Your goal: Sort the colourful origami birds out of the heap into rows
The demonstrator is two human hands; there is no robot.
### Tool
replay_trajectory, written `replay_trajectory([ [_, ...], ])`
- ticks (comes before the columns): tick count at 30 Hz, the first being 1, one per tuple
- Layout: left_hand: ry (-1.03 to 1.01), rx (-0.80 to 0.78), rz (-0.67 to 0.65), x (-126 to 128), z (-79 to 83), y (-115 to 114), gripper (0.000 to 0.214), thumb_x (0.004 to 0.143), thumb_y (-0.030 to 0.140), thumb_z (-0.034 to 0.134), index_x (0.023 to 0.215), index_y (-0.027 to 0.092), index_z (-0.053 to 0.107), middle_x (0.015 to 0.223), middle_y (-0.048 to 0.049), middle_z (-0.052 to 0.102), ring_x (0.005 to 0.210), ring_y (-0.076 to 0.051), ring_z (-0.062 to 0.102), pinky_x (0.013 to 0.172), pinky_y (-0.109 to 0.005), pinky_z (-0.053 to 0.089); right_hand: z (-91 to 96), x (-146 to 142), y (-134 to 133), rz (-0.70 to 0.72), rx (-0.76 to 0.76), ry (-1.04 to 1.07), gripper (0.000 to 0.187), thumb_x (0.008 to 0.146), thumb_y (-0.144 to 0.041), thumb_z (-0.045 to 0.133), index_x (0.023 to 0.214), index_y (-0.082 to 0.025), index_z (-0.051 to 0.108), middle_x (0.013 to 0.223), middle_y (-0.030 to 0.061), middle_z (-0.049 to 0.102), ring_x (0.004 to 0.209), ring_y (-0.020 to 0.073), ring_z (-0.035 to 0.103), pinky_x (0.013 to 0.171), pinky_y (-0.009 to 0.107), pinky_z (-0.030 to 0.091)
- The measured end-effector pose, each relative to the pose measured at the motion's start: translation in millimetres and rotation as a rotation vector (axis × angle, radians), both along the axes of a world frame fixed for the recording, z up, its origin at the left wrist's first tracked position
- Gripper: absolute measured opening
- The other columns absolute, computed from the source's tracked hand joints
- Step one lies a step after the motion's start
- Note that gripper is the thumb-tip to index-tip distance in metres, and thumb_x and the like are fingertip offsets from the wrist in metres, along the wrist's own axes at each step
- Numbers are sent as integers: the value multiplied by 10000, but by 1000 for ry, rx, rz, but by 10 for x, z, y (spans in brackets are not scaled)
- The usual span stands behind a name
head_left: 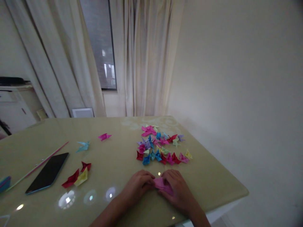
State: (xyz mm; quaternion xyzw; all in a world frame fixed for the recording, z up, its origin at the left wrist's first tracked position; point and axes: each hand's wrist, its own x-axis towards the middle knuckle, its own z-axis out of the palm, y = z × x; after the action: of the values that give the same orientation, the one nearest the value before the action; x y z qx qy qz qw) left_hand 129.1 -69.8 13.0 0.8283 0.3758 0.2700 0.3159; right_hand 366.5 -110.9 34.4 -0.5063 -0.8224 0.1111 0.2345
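Observation:
Both hands rest on the near part of a glossy beige table (111, 157). My left hand (137, 186) and my right hand (177, 189) press down on a small pink paper piece (162, 184) between them, fingers curled over its edges. Just beyond them lies a pile of several folded paper pieces (162, 146) in pink, blue, red, yellow and purple.
A dark phone (48, 172) and a thin pink stick (39, 165) lie at the left. Loose folded pieces sit nearby: red and yellow ones (77, 178), a light blue one (82, 146), a pink one (104, 136). Curtains and a window stand behind; a wall at right.

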Motion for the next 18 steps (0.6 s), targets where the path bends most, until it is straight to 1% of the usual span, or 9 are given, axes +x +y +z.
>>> replay_trajectory([
  [3, 32, -2, 8, -20, 37, 16, 122, 899, 163, 739, 980, 233, 798, 1081, -39, 803, 1036, -202, 709, 918, -289, 515, -1, -8, 1, -8, 15, -13, 217, 913, -344, 809, 987, -217, 649, 1049, 54, 691, 1006, 263, 613, 891, 367, 487],
  [6, 94, 49, 3, -49, 70, 31, 131, 943, 187, 671, 976, 231, 790, 1056, -44, 803, 1028, -209, 706, 912, -297, 514, -17, -17, 6, -2, 11, -38, 178, 930, -315, 793, 1010, -221, 665, 1058, 51, 703, 1004, 257, 622, 891, 360, 494],
  [10, 165, 102, -13, -55, 98, 39, 202, 974, 173, 602, 999, 235, 793, 1102, -58, 805, 1056, -220, 717, 946, -317, 532, -49, -13, 4, -24, 12, -43, 179, 914, -268, 795, 1048, -215, 689, 1074, 59, 726, 1012, 264, 645, 909, 376, 515],
  [12, 198, 96, -15, -66, 137, 15, 219, 961, 156, 610, 1054, 241, 789, 1147, -59, 803, 1087, -232, 721, 982, -342, 541, -52, 6, -4, -12, 28, -27, 210, 897, -257, 792, 1080, -217, 699, 1140, 77, 734, 1077, 276, 653, 973, 400, 517],
  [13, 208, 91, -19, -87, 165, -6, 241, 949, 148, 624, 1096, 252, 784, 1203, -57, 793, 1129, -239, 716, 1017, -359, 538, -49, 20, -8, -2, 36, -19, 237, 882, -257, 795, 1097, -219, 703, 1193, 88, 731, 1125, 285, 650, 1015, 417, 510],
  [16, 207, 86, -7, -270, 264, -96, 413, 902, 140, 674, 1268, 322, 734, 1417, -36, 710, 1294, -250, 657, 1131, -402, 497, -33, 67, -21, 21, 46, -7, 288, 857, -298, 800, 1124, -233, 715, 1352, 113, 692, 1252, 314, 619, 1097, 462, 489],
  [18, 189, 111, 72, -526, 316, -155, 492, 913, 168, 659, 1364, 365, 678, 1473, -21, 672, 1339, -237, 629, 1157, -403, 486, -31, 94, -24, 24, 55, 2, 303, 868, -337, 789, 1148, -243, 718, 1406, 118, 670, 1291, 322, 606, 1108, 477, 491],
])
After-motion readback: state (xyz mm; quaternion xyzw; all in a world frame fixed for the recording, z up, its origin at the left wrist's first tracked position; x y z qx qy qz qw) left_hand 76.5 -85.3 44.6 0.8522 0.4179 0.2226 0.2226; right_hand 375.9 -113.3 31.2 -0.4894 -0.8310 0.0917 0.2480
